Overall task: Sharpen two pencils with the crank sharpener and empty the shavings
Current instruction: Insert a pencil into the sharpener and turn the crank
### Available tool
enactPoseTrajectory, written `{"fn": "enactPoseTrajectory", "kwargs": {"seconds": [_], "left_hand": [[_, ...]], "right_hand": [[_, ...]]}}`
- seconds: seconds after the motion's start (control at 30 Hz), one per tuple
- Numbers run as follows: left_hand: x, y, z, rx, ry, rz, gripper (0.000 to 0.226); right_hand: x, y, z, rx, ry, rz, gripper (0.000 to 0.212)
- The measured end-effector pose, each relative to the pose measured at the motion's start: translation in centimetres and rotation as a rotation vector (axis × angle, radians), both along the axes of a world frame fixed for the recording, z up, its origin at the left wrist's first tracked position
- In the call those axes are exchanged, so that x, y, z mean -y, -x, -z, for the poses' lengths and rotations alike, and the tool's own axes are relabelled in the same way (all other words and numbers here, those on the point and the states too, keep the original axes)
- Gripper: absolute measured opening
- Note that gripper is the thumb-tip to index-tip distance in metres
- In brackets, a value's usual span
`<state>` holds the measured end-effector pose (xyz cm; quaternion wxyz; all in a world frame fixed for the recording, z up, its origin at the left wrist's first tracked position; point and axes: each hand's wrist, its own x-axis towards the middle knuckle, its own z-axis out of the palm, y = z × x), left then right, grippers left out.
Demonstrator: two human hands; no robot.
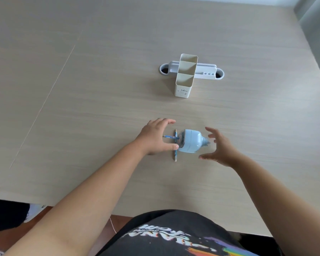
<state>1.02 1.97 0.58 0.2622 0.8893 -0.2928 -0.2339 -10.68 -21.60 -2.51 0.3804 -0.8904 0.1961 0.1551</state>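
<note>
Head view: both hands open, empty, flanking crank sharpener (190,140) mid-frame. Left hand (153,138) should pin body; right hand (220,147) take crank.

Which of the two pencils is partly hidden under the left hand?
The pencil lying crosswise, pointing toward the sharpener; the left hand covers its outer end. The other pencil runs away from the person, fully visible.

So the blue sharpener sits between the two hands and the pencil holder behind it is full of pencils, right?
Not quite. The head view shows the pencil holder empty; the two pencils lie on the table beside the blue sharpener, which does sit between the left hand and right hand.
</note>
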Motion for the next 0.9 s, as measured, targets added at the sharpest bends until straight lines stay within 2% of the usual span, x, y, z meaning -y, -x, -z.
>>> {"fn": "enactPoseTrajectory", "kwargs": {"seconds": [0.07, 0.13, 0.23, 0.33, 0.4, 0.5, 0.63, 0.77, 0.83, 0.9], "left_hand": [[1.4, 0.6, -0.4, 0.143, -0.125, 0.136, 0.101], [3.2, 1.4, 0.0, 0.202, -0.225, 0.251, 0.115], [5.7, 1.9, 1.3, 0.290, -0.304, 0.297, 0.113], [7.1, 2.0, 2.0, 0.388, -0.301, 0.262, 0.088], [7.4, 2.2, 2.3, 0.402, -0.318, 0.227, 0.081], [7.6, 2.4, 2.4, 0.426, -0.336, 0.176, 0.078], [7.8, 2.7, 2.4, 0.443, -0.346, 0.118, 0.076], [8.0, 3.0, 2.7, 0.451, -0.338, 0.119, 0.079], [8.0, 2.9, 2.7, 0.438, -0.327, 0.143, 0.082], [7.9, 2.8, 2.6, 0.430, -0.320, 0.155, 0.082]], "right_hand": [[0.7, 1.1, 0.4, -0.073, 0.164, -0.041, 0.070], [0.8, 1.8, 1.5, -0.081, 0.239, -0.061, 0.043], [0.6, 2.0, 3.1, 0.023, 0.231, -0.025, 0.024], [0.3, 2.2, 3.4, 0.055, 0.361, -0.077, 0.022], [-0.1, 2.6, 4.0, 0.096, 0.476, -0.165, 0.023], [-1.2, 3.2, 4.4, 0.165, 0.511, -0.223, 0.022], [-1.5, 4.3, 3.8, 0.256, 0.419, -0.290, 0.034], [0.2, 3.6, 1.3, 0.472, 0.226, -0.261, 0.030], [1.0, 1.2, 0.5, 0.549, 0.230, -0.167, 0.029], [1.6, -1.4, 1.0, 0.493, 0.308, -0.063, 0.024]]}}
